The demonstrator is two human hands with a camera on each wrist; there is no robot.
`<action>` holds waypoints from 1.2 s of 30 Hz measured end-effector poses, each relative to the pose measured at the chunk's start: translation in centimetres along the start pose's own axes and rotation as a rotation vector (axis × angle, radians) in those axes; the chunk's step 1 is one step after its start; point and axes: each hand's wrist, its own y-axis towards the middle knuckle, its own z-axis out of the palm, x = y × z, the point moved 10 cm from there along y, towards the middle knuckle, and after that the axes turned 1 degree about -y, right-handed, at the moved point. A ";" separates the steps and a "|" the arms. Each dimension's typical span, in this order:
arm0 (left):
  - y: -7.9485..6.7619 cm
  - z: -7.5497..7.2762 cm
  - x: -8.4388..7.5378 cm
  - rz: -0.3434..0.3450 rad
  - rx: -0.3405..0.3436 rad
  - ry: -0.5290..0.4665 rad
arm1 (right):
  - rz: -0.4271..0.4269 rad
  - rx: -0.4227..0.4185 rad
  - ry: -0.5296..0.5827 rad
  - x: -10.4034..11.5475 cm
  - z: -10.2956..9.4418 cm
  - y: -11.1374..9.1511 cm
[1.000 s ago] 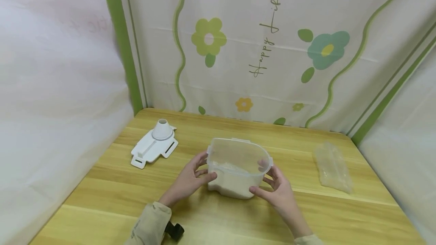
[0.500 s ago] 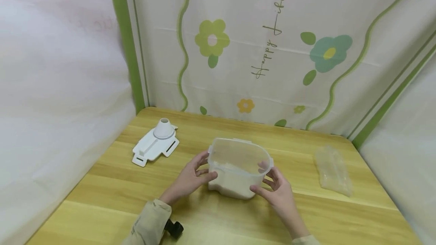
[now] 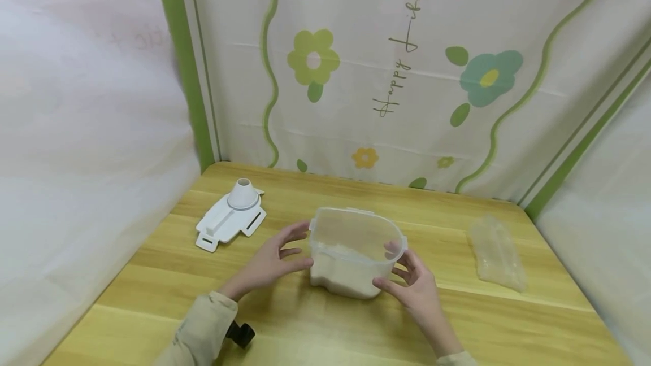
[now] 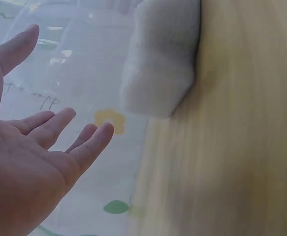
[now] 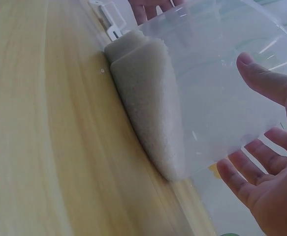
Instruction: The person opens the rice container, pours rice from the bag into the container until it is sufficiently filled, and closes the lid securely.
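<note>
A clear plastic storage container (image 3: 351,230), open at the top, stands upright on the table, partly filled with fine white grains (image 3: 343,275) that look like rice. At its left end is my left hand (image 3: 269,261), fingers spread and a little off the wall. The left wrist view shows the left palm (image 4: 30,172) holding nothing. My right hand (image 3: 419,287) holds the container's right end, thumb on the front and fingers round the far side. In the right wrist view its thumb (image 5: 266,81) lies over the clear wall.
On the wooden table (image 3: 178,309), a white lid (image 3: 229,219) with a cone-shaped cap on it lies at the back left. A crumpled clear plastic bag (image 3: 497,253) lies on the right. Printed curtains (image 3: 356,72) close in the back and sides.
My left hand has come away from the container, moving slightly left with its thumb off the wall. The right hand and the container have stayed in place.
</note>
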 end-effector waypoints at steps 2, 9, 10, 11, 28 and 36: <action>-0.2 -0.5 -0.6 0.027 -0.002 0.044 | -0.003 -0.005 -0.001 0.0 -0.1 0.1; -1.1 -2.7 -1.1 0.108 -0.003 0.227 | 0.007 -0.001 0.015 0.0 0.0 0.5; -1.1 -3.2 -0.9 0.109 -0.011 0.273 | 0.009 -0.001 0.016 0.0 -0.1 0.5; -1.1 -3.8 -0.8 0.111 -0.027 0.325 | 0.010 -0.003 0.022 0.0 -0.1 0.5; -2.4 -17.3 1.6 -0.146 -0.293 0.887 | 0.036 0.005 0.044 -0.2 0.2 0.0; -1.1 -18.5 3.6 -0.258 -0.224 0.987 | 0.036 0.004 0.052 -0.1 0.1 -0.1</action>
